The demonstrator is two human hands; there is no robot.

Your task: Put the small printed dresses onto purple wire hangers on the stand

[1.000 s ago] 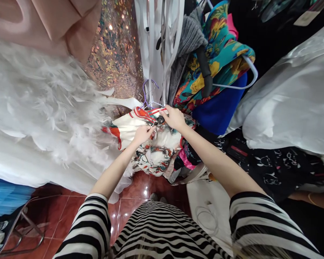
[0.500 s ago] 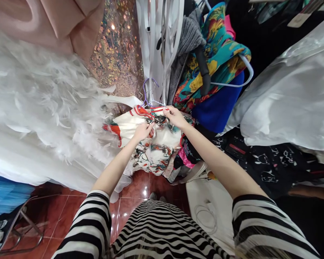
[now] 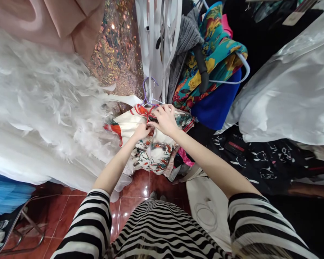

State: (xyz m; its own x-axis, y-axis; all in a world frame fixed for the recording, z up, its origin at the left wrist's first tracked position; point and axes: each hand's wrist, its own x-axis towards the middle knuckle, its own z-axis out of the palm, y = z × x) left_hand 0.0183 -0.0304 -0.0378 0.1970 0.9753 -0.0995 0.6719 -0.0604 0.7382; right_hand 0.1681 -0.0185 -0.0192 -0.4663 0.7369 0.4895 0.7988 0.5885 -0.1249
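At the centre of the frame in the head view, working on a white, red-trimmed printed garment (image 3: 162,151), hanging just beneath a purple hanger (image 3: 145,94). With the right hand (image 3: 164,118), spreading fingers over the red-edged collar (image 3: 142,110) and extending the thumb toward the left hand (image 3: 143,131). With the left hand, curling fingers at the garment's front; impossible to tell whether pinching cloth, because of partly hidden tips. Seemingly adjusting the collar, probably calling next for steadying the cloth while lightly guiding the edging.
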